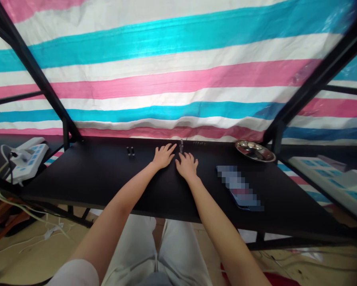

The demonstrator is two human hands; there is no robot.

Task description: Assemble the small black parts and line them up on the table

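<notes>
On the black tabletop [86,171] my left hand [164,156] lies with its fingers spread, palm down and holding nothing. Just right of it, my right hand [187,166] also rests open, fingers apart. A small upright greyish object [181,146] stands at the tips of my right fingers; its kind is too small to make out, and whether the hand touches it I cannot tell. Two short dark sticks with light ends [130,151] lie to the left of my left hand. Behind my right hand, a row of several tiny pieces [199,143] sits near the far edge.
A shiny round metal dish [255,151] stands at the back right. Nearer me lies a blurred-out flat blue object [239,188]. White power strips, one at left [29,163] and one at right [330,178], flank the table. Black frame posts [41,75] rise before a striped sheet [166,79].
</notes>
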